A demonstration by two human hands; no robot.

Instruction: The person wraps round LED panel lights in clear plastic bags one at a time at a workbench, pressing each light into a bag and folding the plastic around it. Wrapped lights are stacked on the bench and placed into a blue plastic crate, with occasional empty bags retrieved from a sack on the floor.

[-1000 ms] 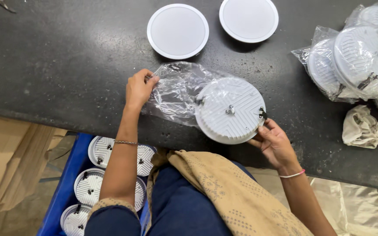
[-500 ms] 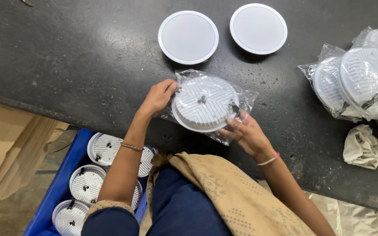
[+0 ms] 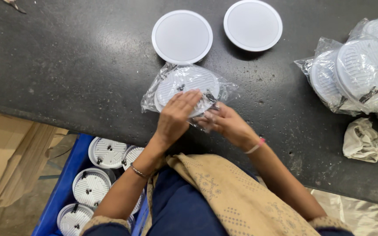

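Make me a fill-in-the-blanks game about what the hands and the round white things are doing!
1. Both hands, the left hand and the right hand, rest on a round white lamp inside a clear plastic ____.
2. Beyond it on the dark table lie ____ bare white discs.
3. More lamps sit below the table in a ____ crate.

Missing words: bag; two; blue

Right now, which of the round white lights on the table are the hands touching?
The bagged light at the table's near edge. The left hand and right hand press its clear plastic; the two unwrapped lights lie beyond it, untouched.
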